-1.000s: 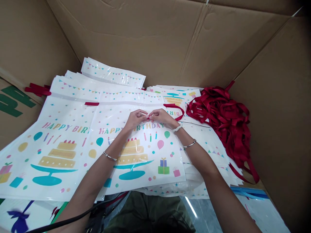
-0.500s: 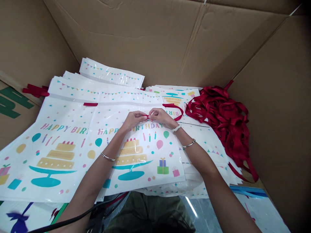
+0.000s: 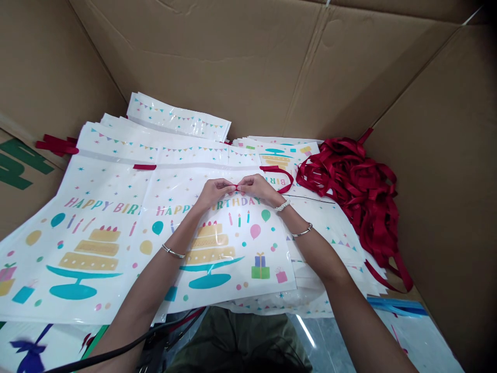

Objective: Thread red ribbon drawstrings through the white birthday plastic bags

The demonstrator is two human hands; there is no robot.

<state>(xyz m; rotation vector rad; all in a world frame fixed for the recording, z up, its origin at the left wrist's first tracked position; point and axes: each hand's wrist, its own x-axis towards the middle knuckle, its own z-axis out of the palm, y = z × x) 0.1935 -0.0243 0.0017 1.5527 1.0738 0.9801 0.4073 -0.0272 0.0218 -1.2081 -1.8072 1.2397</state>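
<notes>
My left hand [image 3: 213, 192] and my right hand [image 3: 257, 187] meet fingertip to fingertip over a white "Happy Birthday" bag [image 3: 229, 248] printed with a cake and gifts. Both hands pinch a short bit of red ribbon [image 3: 235, 187] between them, at the bag's upper part. A loop of the same red ribbon [image 3: 280, 172] curls out to the right of my right hand. Silver bangles sit on both wrists, and a white beaded bracelet on the right one.
More birthday bags [image 3: 89, 228] lie spread to the left and behind. A heap of loose red ribbons [image 3: 357, 191] is piled at the right. Brown cardboard walls [image 3: 240, 67] close in the back and both sides. A black cable [image 3: 128, 344] runs near my lap.
The view shifted slightly left and up a second ago. My hands stay together at the same spot, and the red ribbon between the fingertips shows a little more.
</notes>
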